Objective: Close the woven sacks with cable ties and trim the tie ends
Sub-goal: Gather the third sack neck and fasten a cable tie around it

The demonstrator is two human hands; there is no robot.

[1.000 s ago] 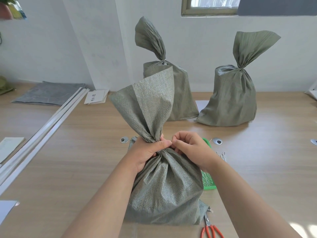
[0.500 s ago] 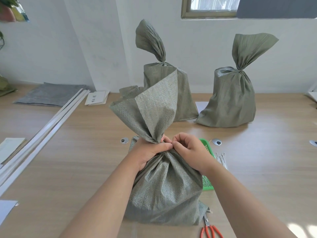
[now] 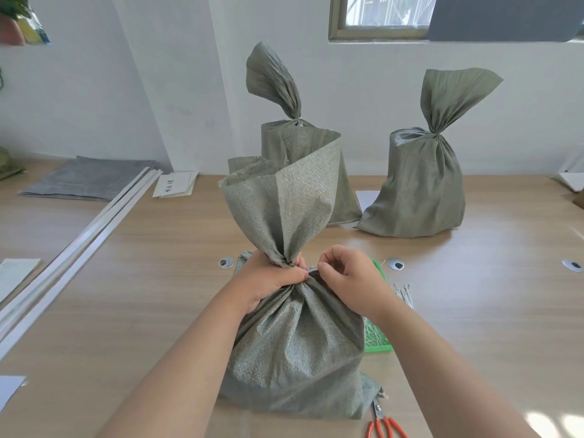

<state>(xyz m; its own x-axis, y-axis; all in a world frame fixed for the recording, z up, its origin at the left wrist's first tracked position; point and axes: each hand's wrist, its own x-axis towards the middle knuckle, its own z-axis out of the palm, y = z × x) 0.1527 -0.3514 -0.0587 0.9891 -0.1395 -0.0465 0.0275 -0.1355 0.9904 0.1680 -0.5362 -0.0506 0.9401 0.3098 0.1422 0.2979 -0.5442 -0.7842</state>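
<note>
Head view: pale wood-grain tabletop [image 3: 126, 295] against white wall [image 3: 94, 105]. Nearest coarse olive woven sack [image 3: 294, 352] upright at front centre, left hand [image 3: 268, 279] clenched round gathered neck, right hand [image 3: 344, 276] fingertips pinched beside it; two cinched sacks [image 3: 420, 184] behind

We seem to be in a plain workroom: a long wooden bench [image 3: 126, 295] with cable grommets [image 3: 395, 263], bare white walls, a small window [image 3: 385, 14], stacked paper [image 3: 175, 184] and white strips [image 3: 79, 235].

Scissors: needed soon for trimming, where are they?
Head view, bottom right: the scissors lie on the table at the near sack's right corner.
</note>
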